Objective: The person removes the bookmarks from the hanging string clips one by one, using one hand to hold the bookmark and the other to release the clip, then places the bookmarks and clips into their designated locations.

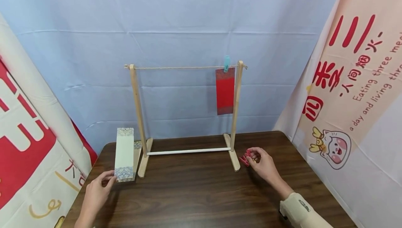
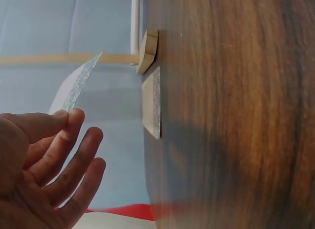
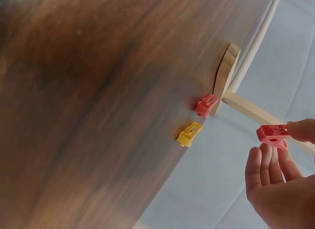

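My left hand [image 1: 98, 190] pinches the lower corner of a pale green paper card [image 1: 124, 151] with patterned ends. That card is raised off the table in the left wrist view. Another patterned card [image 2: 151, 103] lies on the table behind it. My right hand [image 1: 264, 164] pinches a red clothespin [image 3: 273, 135] between thumb and finger, above the tabletop. Below it, a second red clothespin [image 3: 205, 106] and a yellow clothespin [image 3: 189, 134] rest on the table. A red card [image 1: 225, 92] hangs from a string [image 1: 176, 68], held by a light blue clothespin [image 1: 226, 63].
The string runs between the posts of a wooden stand [image 1: 138, 106], joined low down by a white rod [image 1: 188, 151]. The stand is on a dark wooden table [image 1: 194, 193]. A pale blue cloth [image 1: 182, 19] hangs behind, with printed banners [image 1: 351, 92] at the sides.
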Available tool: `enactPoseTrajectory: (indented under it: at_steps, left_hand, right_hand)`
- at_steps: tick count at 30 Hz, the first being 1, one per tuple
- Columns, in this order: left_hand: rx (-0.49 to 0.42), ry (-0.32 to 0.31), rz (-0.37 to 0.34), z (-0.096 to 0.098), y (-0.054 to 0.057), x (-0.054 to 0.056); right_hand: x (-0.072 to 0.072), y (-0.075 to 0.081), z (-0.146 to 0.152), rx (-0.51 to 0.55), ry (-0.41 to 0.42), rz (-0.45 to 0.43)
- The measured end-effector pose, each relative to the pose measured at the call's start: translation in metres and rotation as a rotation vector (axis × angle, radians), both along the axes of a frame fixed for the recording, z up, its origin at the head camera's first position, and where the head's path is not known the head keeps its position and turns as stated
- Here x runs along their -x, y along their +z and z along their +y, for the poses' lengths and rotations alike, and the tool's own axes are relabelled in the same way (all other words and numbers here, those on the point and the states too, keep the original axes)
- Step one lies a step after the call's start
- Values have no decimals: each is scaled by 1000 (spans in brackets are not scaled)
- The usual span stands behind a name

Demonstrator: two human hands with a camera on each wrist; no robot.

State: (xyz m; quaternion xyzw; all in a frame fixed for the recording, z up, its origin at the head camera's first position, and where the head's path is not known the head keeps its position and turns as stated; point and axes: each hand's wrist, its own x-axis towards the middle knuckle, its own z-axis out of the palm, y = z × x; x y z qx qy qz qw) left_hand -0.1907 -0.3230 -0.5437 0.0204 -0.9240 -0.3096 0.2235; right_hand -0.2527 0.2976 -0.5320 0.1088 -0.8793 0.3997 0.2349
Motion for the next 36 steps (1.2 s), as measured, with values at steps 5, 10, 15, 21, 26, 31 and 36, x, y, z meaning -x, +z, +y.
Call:
enactPoseTrajectory:
  at_steps: [5,10,15,21,26,31,36]
  left_hand:
    - [-10,3,-49,-2,-1,-3]
    - [-13,-13,-112,-5,-2,-4]
    - [-14,-28,-141,-7,-3,-4]
    - [-2,-33,-159,-10,-4,-4]
    - [-16,-38,-213,-12,-4,0]
    - [-13,-38,-248,-13,-4,1]
    - [-9,-37,-264,-15,-6,1]
  right_hand:
    - [-1,-2,0,-3,-3,-68]
    - [-2,-5,0,-19,-7,-83]
    - [-3,-7,2,-25,-14,-114]
    - [-2,-8,3,-41,-17,-157]
    - [-2,-9,4,-51,-37,-170]
    - [-2,-11,5,-81,-56,-178]
    - [-1,-14,5,-104,-64,-189]
